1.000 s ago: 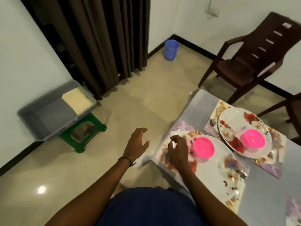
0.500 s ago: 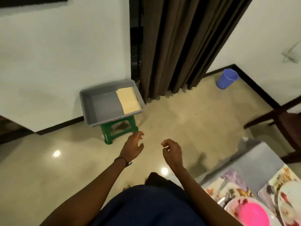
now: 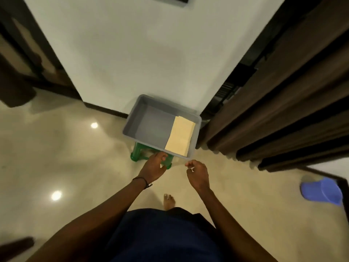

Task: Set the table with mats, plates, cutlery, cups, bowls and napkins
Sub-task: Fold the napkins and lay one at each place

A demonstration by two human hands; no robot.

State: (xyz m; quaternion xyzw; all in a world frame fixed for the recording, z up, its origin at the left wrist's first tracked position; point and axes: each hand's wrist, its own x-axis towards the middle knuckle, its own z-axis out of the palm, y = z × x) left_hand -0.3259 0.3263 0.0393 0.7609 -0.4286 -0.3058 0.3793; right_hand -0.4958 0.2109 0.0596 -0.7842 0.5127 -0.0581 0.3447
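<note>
Napkins (image 3: 180,136): folded cream stack, flat in right end of grey tub (image 3: 136,120), atop green stool (image 3: 137,154) by the wall. Left hand (image 3: 154,166): loosely curled, empty, just beside tub's near rim. Right hand (image 3: 198,173): loosely curled, empty, near tub's right corner. Blue bin (image 3: 321,191): on floor, far right.
</note>
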